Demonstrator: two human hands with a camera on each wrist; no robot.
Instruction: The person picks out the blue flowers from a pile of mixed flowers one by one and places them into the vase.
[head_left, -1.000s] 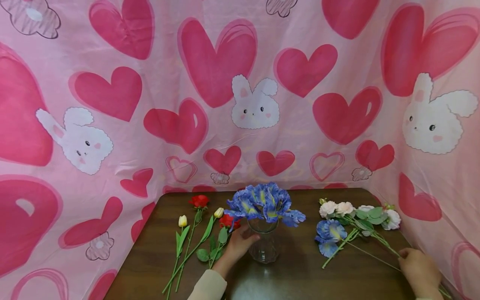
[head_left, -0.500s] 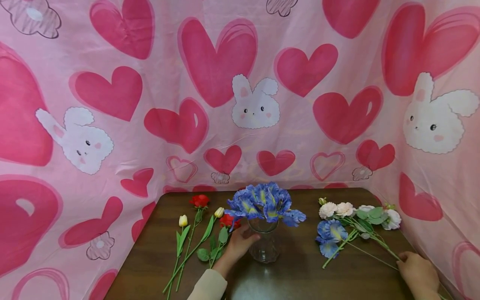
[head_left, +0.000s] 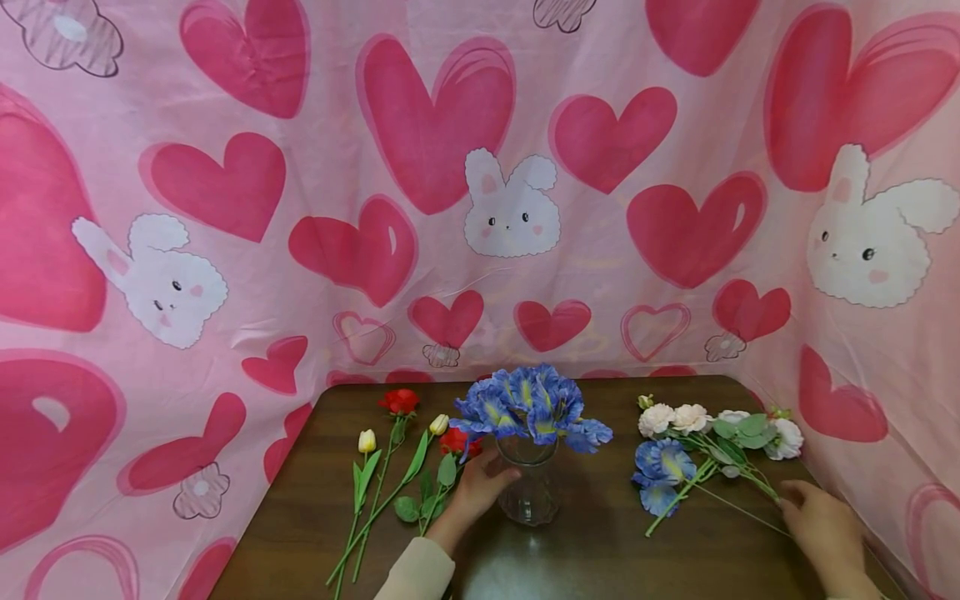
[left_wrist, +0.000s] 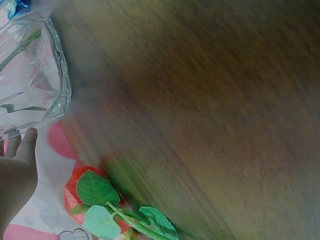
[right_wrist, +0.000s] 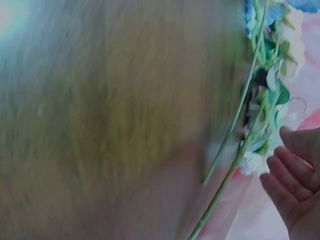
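Observation:
A clear glass vase (head_left: pixel 528 497) stands upright mid-table with blue irises (head_left: pixel 525 408) spreading over its rim. My left hand (head_left: pixel 472 493) holds the vase at its left side, thumb toward the front. In the left wrist view the fingertips meet the glass (left_wrist: pixel 37 75), and stems show inside. On the right, my right hand (head_left: pixel 821 527) hovers by the stem ends of pale pink and white roses (head_left: pixel 690 418). The right wrist view shows its fingers (right_wrist: pixel 287 175) loosely bent, apart from the green stems (right_wrist: pixel 220 187) beside them. Another blue iris (head_left: pixel 660 468) lies left of the roses.
Left of the vase, two yellow tulips (head_left: pixel 366 442) and red roses (head_left: pixel 400 402) lie with long crossing stems. One red rose is partly behind my left hand. A pink heart-and-bunny cloth (head_left: pixel 517 317) hangs around the back and sides of the brown table (head_left: pixel 600 558).
My right hand has moved up and left along the rose stems, and its fingers have come off them. The left hand and the vase have stayed in place.

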